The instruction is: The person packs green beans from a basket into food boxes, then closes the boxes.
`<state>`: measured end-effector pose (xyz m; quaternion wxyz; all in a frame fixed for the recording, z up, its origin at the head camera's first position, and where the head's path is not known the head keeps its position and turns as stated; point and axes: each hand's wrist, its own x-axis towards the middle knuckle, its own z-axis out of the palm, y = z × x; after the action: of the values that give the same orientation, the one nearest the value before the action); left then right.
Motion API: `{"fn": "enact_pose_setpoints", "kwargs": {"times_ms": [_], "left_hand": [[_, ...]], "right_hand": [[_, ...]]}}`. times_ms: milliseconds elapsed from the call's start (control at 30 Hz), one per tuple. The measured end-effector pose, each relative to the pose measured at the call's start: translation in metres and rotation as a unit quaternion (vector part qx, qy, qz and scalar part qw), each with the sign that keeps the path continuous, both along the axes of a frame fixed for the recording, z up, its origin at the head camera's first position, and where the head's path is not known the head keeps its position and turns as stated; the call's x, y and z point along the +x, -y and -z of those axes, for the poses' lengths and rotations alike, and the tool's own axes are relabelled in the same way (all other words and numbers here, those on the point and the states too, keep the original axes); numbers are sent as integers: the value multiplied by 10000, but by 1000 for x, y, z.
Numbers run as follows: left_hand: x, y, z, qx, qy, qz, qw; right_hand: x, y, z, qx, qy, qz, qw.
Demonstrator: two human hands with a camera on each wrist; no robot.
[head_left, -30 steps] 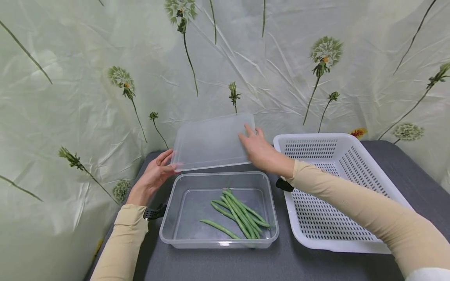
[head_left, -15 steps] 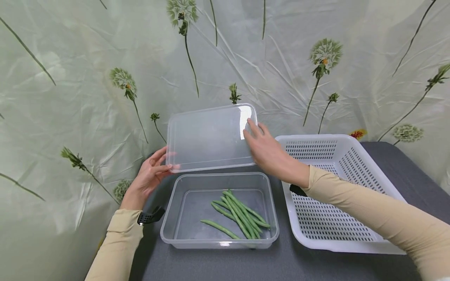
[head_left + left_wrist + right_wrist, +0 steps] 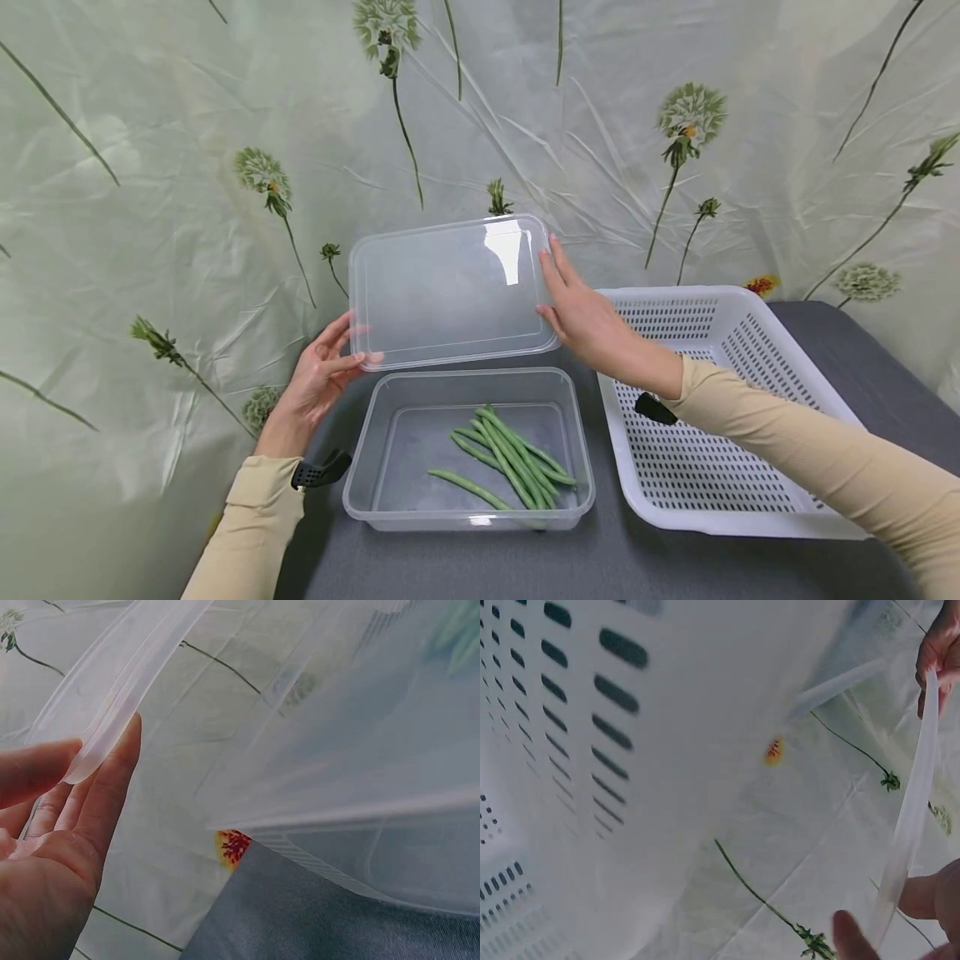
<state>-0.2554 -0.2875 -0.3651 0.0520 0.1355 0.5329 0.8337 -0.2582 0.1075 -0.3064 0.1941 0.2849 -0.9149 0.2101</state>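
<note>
A clear plastic lid stands tilted up behind the clear plastic container. My left hand pinches the lid's lower left corner, thumb in front and fingers behind. The left wrist view shows that corner of the lid between thumb and fingers. At the right edge of the lid is my right hand, fingers fairly straight. In the right wrist view the lid's edge runs between the thumb and fingers. Several green beans lie in the container, mostly bunched toward its right side.
A white slotted basket sits to the right of the container, under my right forearm. Both stand on a dark grey tablecloth. Behind the table hangs a pale curtain printed with dandelions.
The lid has risen slightly and turned its face more toward me. My right hand has slid right, from over the lid's face to its right edge. The beans and container stay put.
</note>
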Motion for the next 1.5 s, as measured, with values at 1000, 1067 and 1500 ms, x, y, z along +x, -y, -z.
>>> {"fn": "enact_pose_setpoints", "kwargs": {"times_ms": [1000,1067,1500], "left_hand": [[10,-1,-15,-195,138,-27,9997],[11,-1,-17,-508,170,-28,9986],[17,0,-26,-1407,-376,297,9889]], "right_hand": [[2,-31,3,-4115,4165,-1356,7992],[4,-33,4,-4119,4316,-1370,7907],[15,-44,0,-3585,4166,-962,8298]]}}
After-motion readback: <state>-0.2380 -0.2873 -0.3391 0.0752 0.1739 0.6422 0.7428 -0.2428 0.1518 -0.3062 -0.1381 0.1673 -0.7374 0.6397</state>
